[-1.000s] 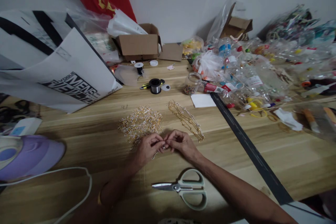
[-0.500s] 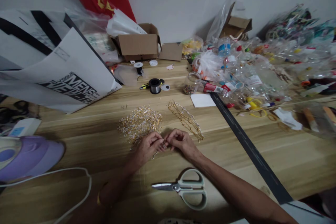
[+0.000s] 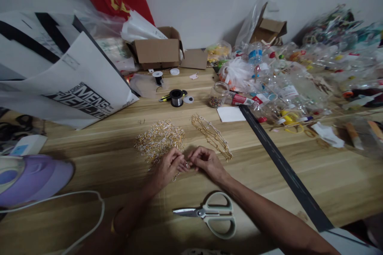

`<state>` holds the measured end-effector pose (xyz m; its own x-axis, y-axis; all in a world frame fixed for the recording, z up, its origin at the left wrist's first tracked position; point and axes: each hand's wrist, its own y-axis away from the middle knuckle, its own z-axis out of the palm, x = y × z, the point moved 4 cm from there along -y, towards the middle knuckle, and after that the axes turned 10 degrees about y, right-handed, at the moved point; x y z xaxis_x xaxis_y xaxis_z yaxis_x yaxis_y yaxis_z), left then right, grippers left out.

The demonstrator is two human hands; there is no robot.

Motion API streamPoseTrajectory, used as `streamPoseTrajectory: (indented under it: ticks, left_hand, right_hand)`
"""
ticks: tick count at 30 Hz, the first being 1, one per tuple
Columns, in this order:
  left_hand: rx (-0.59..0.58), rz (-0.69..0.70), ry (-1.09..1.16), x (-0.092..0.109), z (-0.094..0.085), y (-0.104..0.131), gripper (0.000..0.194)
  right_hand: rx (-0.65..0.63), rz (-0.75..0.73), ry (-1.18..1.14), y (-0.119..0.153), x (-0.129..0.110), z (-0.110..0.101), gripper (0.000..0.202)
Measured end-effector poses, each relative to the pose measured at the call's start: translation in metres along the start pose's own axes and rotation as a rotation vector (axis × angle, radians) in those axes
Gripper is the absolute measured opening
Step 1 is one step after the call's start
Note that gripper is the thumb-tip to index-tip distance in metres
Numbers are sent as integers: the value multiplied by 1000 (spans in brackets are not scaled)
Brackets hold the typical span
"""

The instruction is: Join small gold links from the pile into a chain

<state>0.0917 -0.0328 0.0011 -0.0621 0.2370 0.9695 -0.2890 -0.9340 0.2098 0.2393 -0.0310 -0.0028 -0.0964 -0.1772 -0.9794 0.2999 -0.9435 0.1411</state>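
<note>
One small, glittering metallic beaded strand (image 3: 187, 164), probably light, limp, slippery and best taken by an end link, is pinched in the left hand (image 3: 171, 164) toward the wood-grained counter's (image 3: 119, 145) near edge, the right hand (image 3: 208, 162) bent beside it, grip unclear.

Wooden table (image 3: 254, 159): in front, scissors (image 3: 201, 212); at centre, a heap of beaded chains (image 3: 161, 141) left of some loose chains (image 3: 213, 134); behind, a wire spool (image 3: 176, 98), jar (image 3: 218, 99) and cardboard box (image 3: 157, 51); at right, a dark strip (image 3: 284, 167) and a jumble, apparently of clear plastic bottles (image 3: 289, 91)
</note>
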Motion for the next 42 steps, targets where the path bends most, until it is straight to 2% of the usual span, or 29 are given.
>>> streamPoseTrajectory:
  ticks: [5,10,20,31,42]
  left_hand:
    - [-2,-4,3,0,0,0,34]
    - [30,-2,30,0,-3,-3,35]
    - [86,61,15,0,-6,-3,34]
    - [19,34,-72,1,0,2,24]
    - [-34,131,-238,6,4,4,17]
  right_hand:
    - [-9,-54,27,2,-6,0,26]
    - [-71,-81,7,3,-8,3,28]
    - [-86,-47,-1,1,-6,3,34]
    - [-117,36,50,0,-3,3,34]
    - [-182,44,146,2,3,6,31]
